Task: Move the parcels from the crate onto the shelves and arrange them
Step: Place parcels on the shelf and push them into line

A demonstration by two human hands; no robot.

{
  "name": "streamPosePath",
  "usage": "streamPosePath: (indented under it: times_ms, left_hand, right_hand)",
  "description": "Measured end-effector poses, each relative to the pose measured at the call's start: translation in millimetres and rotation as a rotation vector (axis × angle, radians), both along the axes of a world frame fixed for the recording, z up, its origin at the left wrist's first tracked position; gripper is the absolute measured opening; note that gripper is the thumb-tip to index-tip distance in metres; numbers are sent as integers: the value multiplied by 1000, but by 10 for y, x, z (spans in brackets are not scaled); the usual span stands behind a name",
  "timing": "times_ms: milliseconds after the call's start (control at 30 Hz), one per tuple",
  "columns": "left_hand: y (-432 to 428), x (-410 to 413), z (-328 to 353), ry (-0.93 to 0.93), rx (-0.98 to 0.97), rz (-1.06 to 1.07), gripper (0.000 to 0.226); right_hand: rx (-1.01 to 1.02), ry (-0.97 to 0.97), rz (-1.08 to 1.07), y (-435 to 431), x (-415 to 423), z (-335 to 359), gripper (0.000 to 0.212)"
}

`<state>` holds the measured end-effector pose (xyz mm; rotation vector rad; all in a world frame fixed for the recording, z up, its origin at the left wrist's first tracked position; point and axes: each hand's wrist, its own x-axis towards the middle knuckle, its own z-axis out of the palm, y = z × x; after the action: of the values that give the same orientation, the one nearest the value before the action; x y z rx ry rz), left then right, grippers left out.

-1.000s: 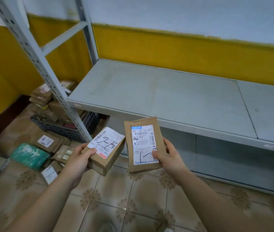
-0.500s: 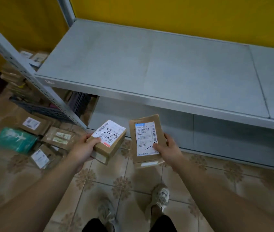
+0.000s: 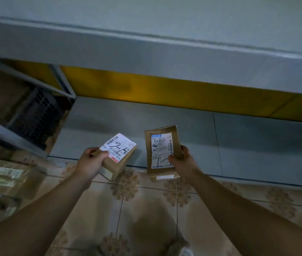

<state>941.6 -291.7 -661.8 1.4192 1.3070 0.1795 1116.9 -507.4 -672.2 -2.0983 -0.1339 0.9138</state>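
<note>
Your left hand grips a boxed parcel, your right hand a flat parcel, both above the lower shelf's near edge. Neither is shelved yet; other parcels lie at left.

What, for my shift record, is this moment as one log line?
left hand: holds box parcel | right hand: holds flat parcel | position: before lower shelf | placed: neither yet
</note>
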Motion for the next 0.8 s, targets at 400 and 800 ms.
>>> streamPosePath:
  times_ms: [400, 800]
  left_hand:
    - [479, 944, -2034, -244, 53, -94, 48]
    - [237, 1194, -2254, -45, 734, -382, 76]
  right_hand:
    - [138, -170, -111, 263, 887, -1871, 37]
    - [-313, -795, 401, 250, 771, -1912, 86]
